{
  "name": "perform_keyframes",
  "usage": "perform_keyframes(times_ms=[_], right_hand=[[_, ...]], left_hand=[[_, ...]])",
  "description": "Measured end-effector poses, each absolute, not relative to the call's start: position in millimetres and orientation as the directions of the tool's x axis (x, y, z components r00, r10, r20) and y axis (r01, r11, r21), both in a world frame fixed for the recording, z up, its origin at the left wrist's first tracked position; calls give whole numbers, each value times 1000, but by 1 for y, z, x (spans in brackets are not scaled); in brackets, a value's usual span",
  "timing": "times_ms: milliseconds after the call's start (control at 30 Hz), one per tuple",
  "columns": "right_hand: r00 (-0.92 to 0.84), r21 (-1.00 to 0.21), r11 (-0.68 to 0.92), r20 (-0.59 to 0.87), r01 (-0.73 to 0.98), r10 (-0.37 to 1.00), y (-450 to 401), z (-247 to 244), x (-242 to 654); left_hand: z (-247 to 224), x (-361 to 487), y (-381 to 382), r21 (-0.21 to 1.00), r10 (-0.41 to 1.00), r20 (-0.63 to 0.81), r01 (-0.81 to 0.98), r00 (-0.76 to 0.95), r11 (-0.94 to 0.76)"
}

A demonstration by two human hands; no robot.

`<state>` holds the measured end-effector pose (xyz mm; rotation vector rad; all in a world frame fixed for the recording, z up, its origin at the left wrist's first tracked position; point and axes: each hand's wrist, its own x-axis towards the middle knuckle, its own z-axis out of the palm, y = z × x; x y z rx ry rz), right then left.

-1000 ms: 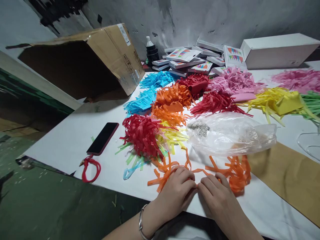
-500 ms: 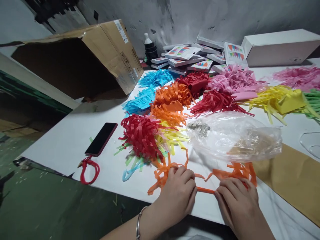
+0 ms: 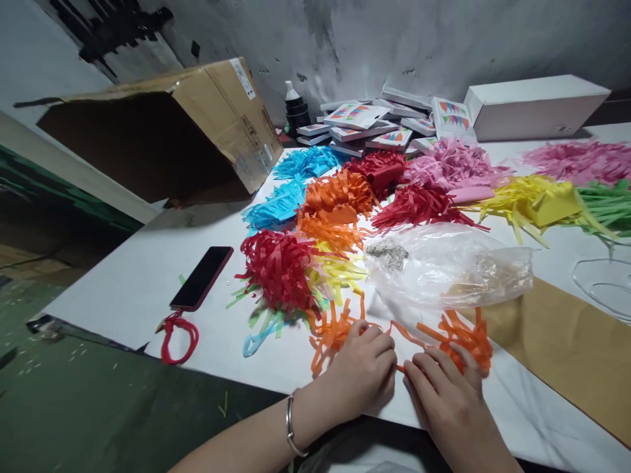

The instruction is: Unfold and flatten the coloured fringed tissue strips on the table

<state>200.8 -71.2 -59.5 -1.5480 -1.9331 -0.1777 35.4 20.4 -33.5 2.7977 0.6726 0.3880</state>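
Near the table's front edge, an orange paper tassel lies with its twisted middle between my hands. My left hand is closed on its left part, fringe strips fanning out beyond the knuckles. My right hand grips the other side, fingers bent over the paper, with more strips spreading past them. Only a short bit of the twisted middle shows between the hands. Just behind lies a clear plastic bag with silvery twist ties inside. A heap of red fringed paper is left of my hands.
Piles of blue, orange, pink and yellow fringe spread across the table. A phone with a red strap lies left. Behind are an open cardboard box, flat printed boxes and a white box.
My hands have come closer together, so less of the twisted orange middle shows between them. The right hand has moved left with its end of the fringe. The view has shifted slightly.
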Motion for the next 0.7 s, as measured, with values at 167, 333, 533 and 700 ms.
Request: perform_keyframes(times_ms=[167,333,533,700], right_hand=[[-132,-297,382,612,875,780,-67,-44,215],[-412,-153,587,574,795,708,-76,-9,244],[-455,-78,690,698,719,553,-66,19,243],[-137,-395,591,740,703,659,-64,20,231]], left_hand=[[-10,14,23,539,633,175,464,754,-703],[41,-10,18,668,799,221,510,559,-542],[42,29,7,948,587,-285,135,757,287],[21,53,0,863,685,-252,-161,684,478]])
